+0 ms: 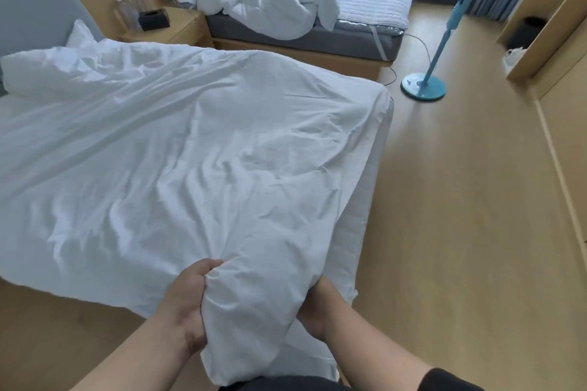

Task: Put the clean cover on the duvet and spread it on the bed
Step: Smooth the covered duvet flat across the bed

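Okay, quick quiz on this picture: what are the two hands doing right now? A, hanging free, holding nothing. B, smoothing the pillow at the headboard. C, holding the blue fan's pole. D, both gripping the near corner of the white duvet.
D: the left hand and the right hand each curl round the bunched near corner of the white duvet, which is spread over the bed.
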A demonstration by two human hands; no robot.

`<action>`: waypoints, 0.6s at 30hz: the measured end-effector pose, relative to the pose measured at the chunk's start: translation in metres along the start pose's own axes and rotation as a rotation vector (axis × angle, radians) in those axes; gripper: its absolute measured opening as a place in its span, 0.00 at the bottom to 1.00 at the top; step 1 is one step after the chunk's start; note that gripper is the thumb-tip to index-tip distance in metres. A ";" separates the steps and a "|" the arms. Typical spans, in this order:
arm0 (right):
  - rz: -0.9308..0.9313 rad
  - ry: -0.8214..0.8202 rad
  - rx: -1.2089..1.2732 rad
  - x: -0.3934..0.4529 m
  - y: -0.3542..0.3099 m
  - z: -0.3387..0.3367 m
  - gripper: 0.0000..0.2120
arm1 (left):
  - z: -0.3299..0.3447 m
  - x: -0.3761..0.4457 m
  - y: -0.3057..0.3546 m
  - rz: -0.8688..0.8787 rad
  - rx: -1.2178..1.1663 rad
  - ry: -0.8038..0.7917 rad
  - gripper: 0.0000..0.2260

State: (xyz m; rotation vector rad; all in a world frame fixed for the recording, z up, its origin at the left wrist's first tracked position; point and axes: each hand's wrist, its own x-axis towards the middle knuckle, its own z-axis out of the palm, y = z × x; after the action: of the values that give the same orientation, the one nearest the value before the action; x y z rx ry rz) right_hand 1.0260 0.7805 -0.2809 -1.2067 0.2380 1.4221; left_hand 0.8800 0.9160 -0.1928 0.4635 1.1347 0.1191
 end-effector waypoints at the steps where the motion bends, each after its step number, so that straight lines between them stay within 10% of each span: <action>1: -0.045 -0.009 0.058 0.003 -0.006 -0.001 0.18 | 0.000 0.000 0.000 -0.001 0.001 -0.003 0.15; 12: 0.045 -0.151 0.602 0.017 0.014 0.027 0.37 | 0.003 -0.021 0.011 0.054 -0.002 -0.020 0.12; 18: -0.244 -0.236 0.633 -0.002 -0.069 0.010 0.18 | -0.013 -0.009 0.009 0.098 -0.071 0.003 0.10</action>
State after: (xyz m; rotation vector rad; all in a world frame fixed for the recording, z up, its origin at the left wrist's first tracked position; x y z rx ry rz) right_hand 1.0772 0.8062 -0.2408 -0.5237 0.3324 1.1371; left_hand 0.8654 0.9251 -0.1857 0.4561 1.1068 0.2449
